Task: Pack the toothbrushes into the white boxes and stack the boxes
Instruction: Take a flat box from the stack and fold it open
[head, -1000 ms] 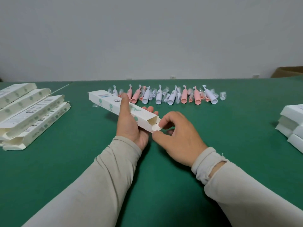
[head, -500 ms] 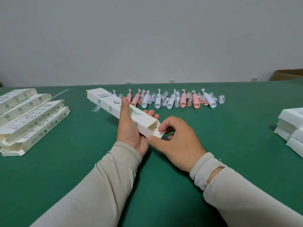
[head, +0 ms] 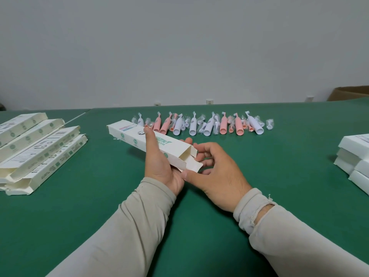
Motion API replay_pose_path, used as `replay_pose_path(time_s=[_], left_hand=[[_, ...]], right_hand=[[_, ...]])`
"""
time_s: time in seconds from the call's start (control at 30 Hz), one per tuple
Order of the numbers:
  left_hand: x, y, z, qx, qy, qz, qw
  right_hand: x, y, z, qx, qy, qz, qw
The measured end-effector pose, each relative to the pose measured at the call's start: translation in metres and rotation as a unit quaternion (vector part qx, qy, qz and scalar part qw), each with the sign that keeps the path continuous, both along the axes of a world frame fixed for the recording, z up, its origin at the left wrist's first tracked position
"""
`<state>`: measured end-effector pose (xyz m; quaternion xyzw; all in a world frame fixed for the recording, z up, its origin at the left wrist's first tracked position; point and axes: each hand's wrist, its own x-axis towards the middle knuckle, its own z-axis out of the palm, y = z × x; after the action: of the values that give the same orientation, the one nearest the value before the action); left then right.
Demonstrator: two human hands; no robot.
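Several flat white boxes (head: pixel 38 148) lie overlapped at the far left of the green table (head: pixel 99 196), their near end flaps open; these appear empty and unassembled, so they should be feather-light and easily creased. Moving rightward, the left hand (head: pixel 159 166) grips one long white carton (head: pixel 151 141) around its middle, thumb laid across the printed top face and fingertips emerging at the far side, holding it raised above the table and angled from far left to near right. Thin card of this kind is judged stiff along its length yet quick to buckle if squeezed across its hollow width, so a broad hold over the edges, as here, suits it better than a pinch on one panel. At the carton's near end the mouth stands open, and whether anything lies inside cannot be told. The right hand (head: pixel 217 174) meets that end with fingers curled, thumb and forefinger on the loose end flap (head: pixel 191 164), which should fold readily at its scored line. Beyond the hands, a row of pink and white toothbrushes (head: pixel 203 124) lies across the table, each in clear wrapping; these are probably light, rigid and somewhat slippery in their film, best taken by the thick handle. At the far right, closed white boxes (head: pixel 355 158) sit stacked at the table's edge.
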<state>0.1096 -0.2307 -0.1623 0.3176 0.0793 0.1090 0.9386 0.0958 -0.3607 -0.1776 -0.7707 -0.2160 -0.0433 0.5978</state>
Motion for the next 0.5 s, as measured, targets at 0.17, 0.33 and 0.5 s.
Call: replay_pose_path(time_s=[0.17,0.33,0.5], left_hand=[[-0.0002,0.0005,-0.0014,-0.012,0.004,-0.009,1.000],[0.0018,0.0004,-0.0045,-0.022,0.027,-0.010,0.999],[0.0029,0.0026,-0.0080,-0.026,0.052,-0.016,0.998]], right_hand=[[0.0010,0.0011,-0.0022,-0.007,0.006,-0.001,1.000],[0.0021,0.0013,-0.0059,-0.017,0.000,-0.004,1.000],[0.0011,0.0018,-0.0046,-0.044,-0.016,-0.015,0.999]])
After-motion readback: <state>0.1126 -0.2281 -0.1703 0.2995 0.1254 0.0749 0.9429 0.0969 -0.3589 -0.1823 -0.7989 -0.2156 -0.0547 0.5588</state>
